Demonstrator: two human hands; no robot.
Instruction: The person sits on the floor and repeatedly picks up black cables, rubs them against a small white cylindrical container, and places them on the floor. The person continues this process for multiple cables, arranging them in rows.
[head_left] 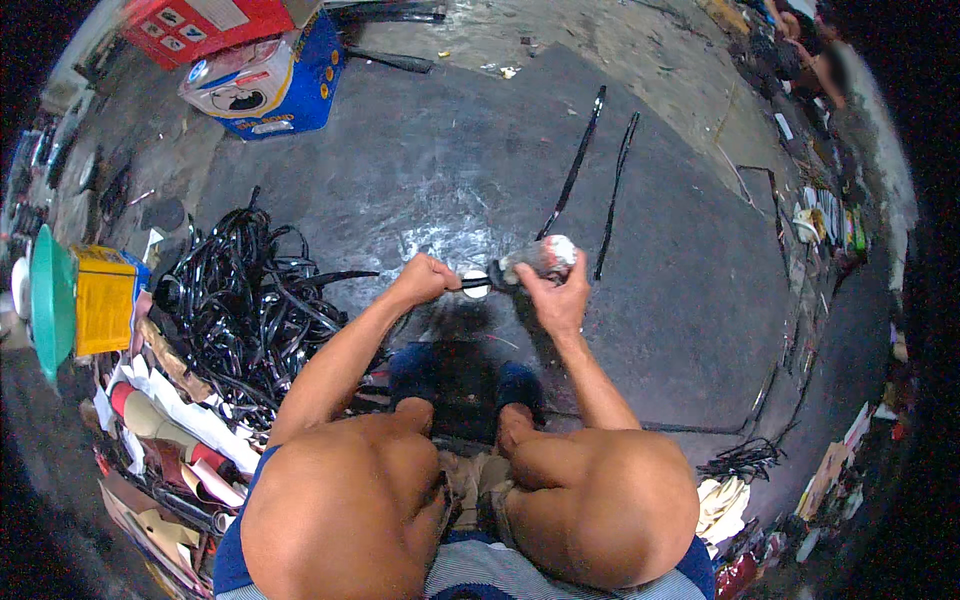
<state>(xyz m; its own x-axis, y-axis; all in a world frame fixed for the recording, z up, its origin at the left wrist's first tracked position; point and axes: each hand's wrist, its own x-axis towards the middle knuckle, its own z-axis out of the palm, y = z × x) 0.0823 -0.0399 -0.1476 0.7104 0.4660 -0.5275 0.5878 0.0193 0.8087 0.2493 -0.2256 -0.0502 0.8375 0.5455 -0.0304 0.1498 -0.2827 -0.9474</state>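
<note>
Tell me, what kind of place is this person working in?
Probably a small floor-level craft workshop, perhaps for leather or shoe work: a heap of black strips, rolled sheet material and cut strips lie on the dark floor.

Seated, bare knees spread at lower frame. Both forearms reach forward between them. Left hand (425, 278) clenched in a fist, knuckles up. Right hand (558, 295) curled closed, thumb side up, level with and near the left.

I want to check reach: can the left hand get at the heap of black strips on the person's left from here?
Probably yes. The left hand is beside the heap of black strips, with nothing between them, but it is closed on a thin tool, so it is not free.
</note>
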